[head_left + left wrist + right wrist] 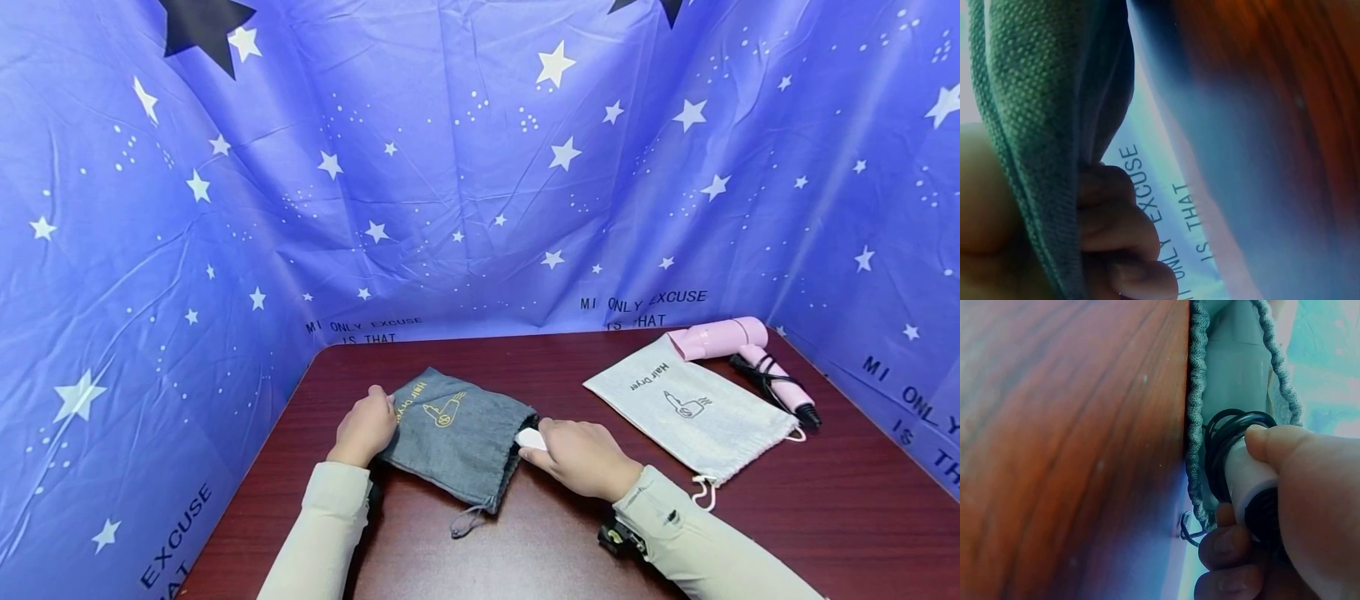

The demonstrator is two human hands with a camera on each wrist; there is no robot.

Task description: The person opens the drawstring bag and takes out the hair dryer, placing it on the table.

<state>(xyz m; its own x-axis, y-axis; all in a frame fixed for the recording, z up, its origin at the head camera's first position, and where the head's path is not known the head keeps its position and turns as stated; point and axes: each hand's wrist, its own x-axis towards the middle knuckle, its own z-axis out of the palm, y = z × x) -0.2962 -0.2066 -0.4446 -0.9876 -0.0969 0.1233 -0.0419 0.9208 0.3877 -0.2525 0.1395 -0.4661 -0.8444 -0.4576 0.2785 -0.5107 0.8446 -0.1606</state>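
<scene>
My left hand (pixel 367 429) grips the closed-end corner of a dark grey drawstring bag (pixel 461 433) printed with a hair dryer in gold; in the left wrist view the bag's cloth (pixel 1035 125) runs between thumb and curled fingers (pixel 1125 231). At the bag's gathered mouth, my right hand (pixel 581 454) holds the handle of a white hair dryer (pixel 531 439). The right wrist view shows the dryer's body (pixel 1235 375) inside the mouth and a black cord (pixel 1219 450) wound around the handle, with thumb and fingers around it.
On the right of the dark red table (pixel 555 550) lies a white drawstring bag (pixel 675 408) with a hair dryer print. Behind it sits a pink hair dryer (pixel 723 337), its folded handle (pixel 780 383) wrapped in black cord. A blue star-patterned curtain (pixel 465 167) encloses the table.
</scene>
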